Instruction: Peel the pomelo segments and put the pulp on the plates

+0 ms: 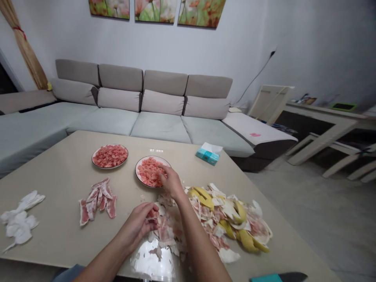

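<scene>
My left hand (141, 223) is curled around a pinkish pomelo segment (152, 214), partly hidden by the fingers, above scraps of membrane. My right hand (169, 178) reaches over the right rim of a white plate (138, 178) with a dark edge. Its thumb and fingers are a little apart beside the pink pomelo pulp (149, 171) heaped there; no piece shows between them. Under and beside my right forearm lies a spread pile of pale membrane and yellow pomelo peel (202, 197). Several unpeeled segments (98, 199) rest to the left of my left hand.
Another plate of pulp (110, 156) stands farther back on the left. Crumpled white tissues (20, 221) lie at the left edge, a blue tissue pack (209, 153) at the back right. A dark-bladed knife (292, 276) lies near the front right edge. Behind the table (64, 168) is a grey sofa (160, 123).
</scene>
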Available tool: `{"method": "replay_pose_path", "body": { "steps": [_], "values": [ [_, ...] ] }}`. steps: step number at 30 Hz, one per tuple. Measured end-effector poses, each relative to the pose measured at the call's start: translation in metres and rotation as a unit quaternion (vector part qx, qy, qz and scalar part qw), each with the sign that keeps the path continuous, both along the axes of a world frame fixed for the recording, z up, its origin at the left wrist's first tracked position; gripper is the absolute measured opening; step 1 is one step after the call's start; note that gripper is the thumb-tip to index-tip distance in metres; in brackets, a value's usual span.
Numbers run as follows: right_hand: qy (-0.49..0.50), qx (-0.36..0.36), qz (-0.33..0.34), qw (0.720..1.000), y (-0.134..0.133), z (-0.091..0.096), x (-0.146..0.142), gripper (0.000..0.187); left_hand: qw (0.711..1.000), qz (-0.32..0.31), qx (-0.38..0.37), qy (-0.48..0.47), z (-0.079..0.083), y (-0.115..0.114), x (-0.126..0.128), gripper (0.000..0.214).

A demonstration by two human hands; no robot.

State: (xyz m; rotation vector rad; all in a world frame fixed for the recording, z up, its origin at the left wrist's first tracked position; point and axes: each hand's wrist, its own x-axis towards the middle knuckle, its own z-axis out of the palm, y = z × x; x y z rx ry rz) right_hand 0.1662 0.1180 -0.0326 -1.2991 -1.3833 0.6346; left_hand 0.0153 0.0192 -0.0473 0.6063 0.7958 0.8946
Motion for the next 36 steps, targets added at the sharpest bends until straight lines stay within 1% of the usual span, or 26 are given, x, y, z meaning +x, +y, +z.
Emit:
{"method": "replay_pose_path", "body": {
  "steps": [1,3,4,6,7,8,9,11,13,16,19,21,24,26,28,31,36],
  "values": [
    [0.003,-0.002,0.003,1.000,-0.001,0.000,-0.001,0.023,1.000,0.009,-0.014,-0.025,0.000,0.001,-0.001,0.020],
    [0.013,-0.012,0.009,1.000,-0.016,-0.001,-0.001,0.022,0.996,0.018,-0.046,-0.075,0.001,0.004,-0.004,0.015],
    [0.019,-0.021,0.015,0.999,-0.028,-0.001,-0.001,0.023,0.993,0.017,-0.062,-0.100,0.002,0.005,-0.006,0.013],
    [0.029,-0.050,0.051,0.997,-0.059,0.000,-0.002,0.029,0.986,0.007,-0.089,-0.141,0.004,0.005,-0.007,0.014],
    [0.038,-0.073,0.080,0.993,-0.075,0.001,-0.002,0.032,0.983,0.001,-0.098,-0.157,0.005,0.005,-0.008,0.014],
    [0.066,-0.114,0.121,0.984,-0.091,0.002,-0.002,0.034,0.980,-0.003,-0.102,-0.169,0.006,0.004,-0.008,0.015],
    [0.081,-0.132,0.133,0.979,-0.104,0.003,-0.003,0.034,0.979,-0.004,-0.102,-0.178,0.007,0.003,-0.008,0.015],
    [0.094,-0.133,0.138,0.977,-0.125,0.005,-0.005,0.028,0.977,-0.001,-0.099,-0.186,0.007,0.001,-0.007,0.016],
    [0.091,-0.113,0.110,0.983,-0.136,0.007,-0.006,0.025,0.978,0.005,-0.096,-0.183,0.007,0.000,-0.006,0.016],
    [0.083,-0.089,0.063,0.991,-0.141,0.008,-0.005,0.022,0.980,0.008,-0.107,-0.170,0.007,0.000,-0.005,0.016],
    [0.054,-0.052,0.029,0.997,-0.141,0.003,-0.004,0.018,0.973,-0.004,-0.149,-0.176,0.007,0.002,-0.005,0.015],
    [0.005,-0.007,0.011,1.000,-0.140,-0.003,-0.005,0.019,0.968,-0.006,-0.169,-0.184,0.006,0.003,-0.005,0.015],
    [-0.089,0.050,-0.005,0.995,-0.137,-0.012,-0.012,0.025,0.967,0.016,-0.162,-0.197,0.004,0.003,-0.002,0.015],
    [-0.139,0.065,-0.006,0.988,-0.136,-0.015,-0.017,0.025,0.968,0.023,-0.151,-0.197,0.003,0.001,-0.001,0.014],
    [-0.165,0.066,0.002,0.984,-0.135,-0.015,-0.019,0.022,0.971,0.016,-0.142,-0.190,0.001,0.000,-0.001,0.014],
    [-0.154,0.056,0.015,0.986,-0.138,-0.012,-0.017,0.019,0.979,0.004,-0.120,-0.164,0.000,-0.002,-0.001,0.014],
    [-0.076,0.040,0.026,0.996,-0.141,-0.005,-0.008,0.014,0.995,-0.015,-0.063,-0.076,0.000,-0.004,-0.003,0.016]
  ]
}}
